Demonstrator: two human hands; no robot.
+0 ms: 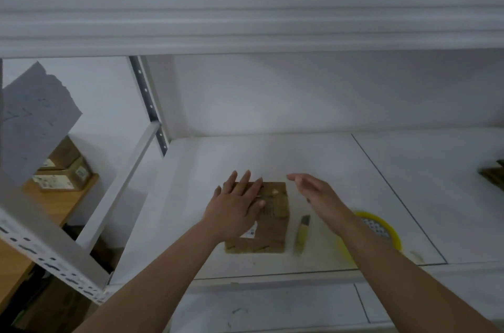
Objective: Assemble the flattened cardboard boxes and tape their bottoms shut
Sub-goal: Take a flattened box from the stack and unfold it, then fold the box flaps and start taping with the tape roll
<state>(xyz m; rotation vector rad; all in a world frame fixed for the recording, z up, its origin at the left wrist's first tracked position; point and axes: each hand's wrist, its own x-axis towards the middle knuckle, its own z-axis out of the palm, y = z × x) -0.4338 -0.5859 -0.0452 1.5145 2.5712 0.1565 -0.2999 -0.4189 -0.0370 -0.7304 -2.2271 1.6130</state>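
From the head camera, a brown cardboard box (268, 219) sits on the white shelf (313, 158), near its front edge and about midway across. Its taped face is up, with a white label (251, 233) showing at the left. Its long axis runs from the front edge of the shelf toward the back wall, with the far end pointing away from the person.

The left hand (236, 207) lies flat on the left part of the box top, palm down. Its fingers (244, 182) are straight and spread, pointing toward the back of the shelf, and they grip nothing; they only rest on the cardboard.

The right hand (313, 190) hovers just to the right of the box, above the shelf, turned edge-on with its fingers extended and relaxed toward the far left. It holds nothing, and whether it touches the box cannot be told because of blur.

A yellow utility knife (302, 234) lies on the shelf just beside the right side of the box, parallel to its long axis. Further right, partly hidden under the right forearm, lies a yellow-rimmed tape roll (381, 226).

At the far right edge of the shelf some brown cardboard (495, 175) shows in part. To the left, beyond the shelf's perforated upright (148, 103), labelled brown boxes (65, 171) stand on a wooden surface, and a grey sheet (35, 119) hangs in front of them.
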